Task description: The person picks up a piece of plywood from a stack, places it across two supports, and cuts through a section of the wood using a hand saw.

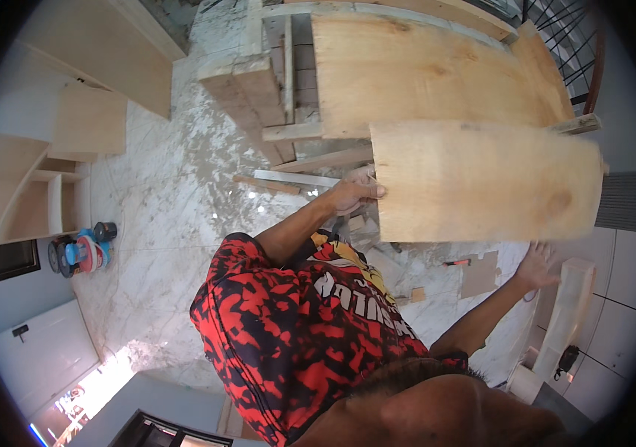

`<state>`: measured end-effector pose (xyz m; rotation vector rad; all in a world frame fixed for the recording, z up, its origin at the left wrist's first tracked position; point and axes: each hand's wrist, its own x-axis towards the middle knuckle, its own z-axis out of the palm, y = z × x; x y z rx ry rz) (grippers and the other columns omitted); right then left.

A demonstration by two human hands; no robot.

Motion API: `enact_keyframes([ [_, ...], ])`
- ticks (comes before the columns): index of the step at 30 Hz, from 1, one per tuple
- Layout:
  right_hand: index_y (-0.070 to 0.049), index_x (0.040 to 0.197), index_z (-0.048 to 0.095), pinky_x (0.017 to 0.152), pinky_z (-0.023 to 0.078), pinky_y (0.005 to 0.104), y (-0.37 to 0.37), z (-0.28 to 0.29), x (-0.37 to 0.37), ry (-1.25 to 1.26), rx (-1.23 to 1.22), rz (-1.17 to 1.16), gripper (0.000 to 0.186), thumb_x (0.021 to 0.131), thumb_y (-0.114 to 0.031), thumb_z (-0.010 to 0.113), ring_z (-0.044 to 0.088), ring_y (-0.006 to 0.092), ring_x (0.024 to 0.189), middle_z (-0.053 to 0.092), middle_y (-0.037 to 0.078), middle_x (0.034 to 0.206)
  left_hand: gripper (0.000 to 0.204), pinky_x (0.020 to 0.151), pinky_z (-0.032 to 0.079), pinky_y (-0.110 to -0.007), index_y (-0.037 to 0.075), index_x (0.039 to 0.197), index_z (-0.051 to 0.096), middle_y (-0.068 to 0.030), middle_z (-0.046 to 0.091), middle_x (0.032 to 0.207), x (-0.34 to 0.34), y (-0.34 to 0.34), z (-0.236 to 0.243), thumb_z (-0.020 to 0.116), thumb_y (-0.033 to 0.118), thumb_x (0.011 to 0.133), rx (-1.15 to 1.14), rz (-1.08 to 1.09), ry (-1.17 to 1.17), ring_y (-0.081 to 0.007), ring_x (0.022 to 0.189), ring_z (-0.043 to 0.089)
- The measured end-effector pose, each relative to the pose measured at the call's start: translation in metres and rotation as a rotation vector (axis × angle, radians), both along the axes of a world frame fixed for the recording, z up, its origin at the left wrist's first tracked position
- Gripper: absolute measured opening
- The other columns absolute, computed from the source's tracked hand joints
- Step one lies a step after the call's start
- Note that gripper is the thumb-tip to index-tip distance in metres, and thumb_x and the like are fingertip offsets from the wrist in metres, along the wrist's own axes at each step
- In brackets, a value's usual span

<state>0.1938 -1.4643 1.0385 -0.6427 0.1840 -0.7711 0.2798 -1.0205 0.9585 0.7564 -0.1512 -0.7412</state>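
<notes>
A plywood panel (485, 182) is held up in front of me, its left end gripped by my left hand (355, 192), with the thumb on the top face and the fingers partly hidden. My right hand (538, 264) is spread near the panel's lower right edge. Whether its fingertips touch the wood I cannot tell. Beyond, a larger plywood sheet (415, 67) lies on a rough wooden work stand (247, 82). The held panel overlaps its near edge in view.
Wood strips (296, 177) and offcuts lie on the dusty floor below. An orange-handled tool (456, 262) rests beside a brown board piece (479, 274). Cabinet panels (94, 45) stand at left, near blue and red containers (87, 252). A long wooden box (567, 316) is at right.
</notes>
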Motion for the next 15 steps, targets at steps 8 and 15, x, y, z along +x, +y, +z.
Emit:
enact_keyframes([
  [8,-0.009,0.142,0.012,0.104,0.024,0.0539,0.054,-0.097,-0.164,0.161,0.222,-0.3,0.075,0.089,-0.055,0.037,0.026,0.0329,0.131,0.023,0.015,0.144,0.046,0.082,0.044,-0.027,0.005,0.122,0.049,-0.005,0.06,0.109,-0.049,0.086,-0.021,0.064,0.023,0.082,0.353,-0.163,-0.038,-0.0139,0.094,0.057],
  [15,-0.003,0.129,0.038,0.099,0.038,0.0448,0.114,-0.139,-0.229,0.442,0.369,-0.368,0.048,0.09,-0.028,0.051,0.04,0.0292,0.121,0.04,0.017,0.131,0.032,0.081,0.045,-0.028,0.0,0.111,0.055,-0.0073,0.061,0.102,-0.022,0.15,-0.078,0.058,0.018,0.085,0.512,-0.001,0.142,-0.0153,0.089,0.058],
])
